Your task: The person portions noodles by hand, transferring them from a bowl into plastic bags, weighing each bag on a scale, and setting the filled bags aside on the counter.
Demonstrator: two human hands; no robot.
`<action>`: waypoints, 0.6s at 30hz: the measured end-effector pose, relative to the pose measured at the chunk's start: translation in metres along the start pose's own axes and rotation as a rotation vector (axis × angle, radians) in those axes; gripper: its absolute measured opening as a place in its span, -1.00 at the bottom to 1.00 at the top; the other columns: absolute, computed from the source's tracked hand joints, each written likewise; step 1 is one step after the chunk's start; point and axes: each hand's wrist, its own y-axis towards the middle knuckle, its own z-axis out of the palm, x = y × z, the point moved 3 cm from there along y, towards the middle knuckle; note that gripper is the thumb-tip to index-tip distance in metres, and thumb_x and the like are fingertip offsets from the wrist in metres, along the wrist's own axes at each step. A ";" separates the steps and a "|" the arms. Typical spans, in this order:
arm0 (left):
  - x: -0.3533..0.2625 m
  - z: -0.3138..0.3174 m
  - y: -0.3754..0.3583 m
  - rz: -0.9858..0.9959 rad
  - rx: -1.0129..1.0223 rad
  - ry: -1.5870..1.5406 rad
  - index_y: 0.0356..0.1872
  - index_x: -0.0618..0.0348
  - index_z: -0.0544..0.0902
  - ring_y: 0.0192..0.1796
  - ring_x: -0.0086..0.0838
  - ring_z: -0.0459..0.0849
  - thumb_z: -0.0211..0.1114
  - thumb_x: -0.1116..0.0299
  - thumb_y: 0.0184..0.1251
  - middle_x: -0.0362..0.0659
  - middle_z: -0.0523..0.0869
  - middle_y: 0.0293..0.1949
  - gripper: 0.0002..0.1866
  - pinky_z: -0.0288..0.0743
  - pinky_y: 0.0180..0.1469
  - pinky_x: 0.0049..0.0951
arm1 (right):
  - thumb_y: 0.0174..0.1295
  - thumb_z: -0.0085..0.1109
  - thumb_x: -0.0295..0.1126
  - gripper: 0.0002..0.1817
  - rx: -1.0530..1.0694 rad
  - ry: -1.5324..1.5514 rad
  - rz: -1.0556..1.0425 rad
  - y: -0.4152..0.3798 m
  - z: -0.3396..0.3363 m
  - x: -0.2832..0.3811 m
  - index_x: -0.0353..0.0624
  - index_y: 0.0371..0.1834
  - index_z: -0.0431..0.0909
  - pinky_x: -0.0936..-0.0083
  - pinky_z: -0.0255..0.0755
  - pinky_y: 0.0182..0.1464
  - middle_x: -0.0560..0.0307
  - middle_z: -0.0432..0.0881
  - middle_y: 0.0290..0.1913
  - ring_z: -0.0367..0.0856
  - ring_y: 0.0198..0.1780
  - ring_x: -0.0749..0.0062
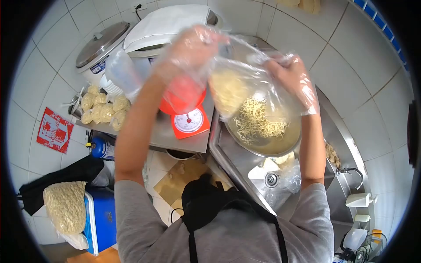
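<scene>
Both my hands wear clear plastic gloves and hold up a clear plastic bag (228, 94) with pale noodles in its bottom. My left hand (197, 46), blurred, grips the bag's left top side above the red scale. My right hand (294, 76) has its fingers closed on the bag's right top side. Below the bag, a large metal bowl (267, 151) holds loose yellow noodles (263, 122) and stands over the sink. To the left, a red kitchen scale (189, 122) carries a red bowl (175, 105), partly seen through the plastic.
Several bagged noodle portions (103, 107) lie on a tray at the counter's left. Behind them are a lidded pot (103, 44) and a white cloth (164, 24). Plastic bags (287, 179) lie in the sink near the faucet (355, 173). A blue box (103, 219) stands lower left.
</scene>
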 end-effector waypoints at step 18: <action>0.047 -0.007 -0.038 -0.018 0.211 0.680 -0.18 -0.02 0.70 0.02 -0.25 0.59 0.06 0.24 0.27 -0.15 0.64 -0.03 -0.74 0.40 0.14 -0.29 | -0.03 0.25 -0.18 -0.65 0.340 0.063 -0.038 0.017 0.154 -0.044 -0.35 -0.53 0.60 0.27 0.48 -0.27 -0.23 0.61 -0.51 0.65 -0.39 0.03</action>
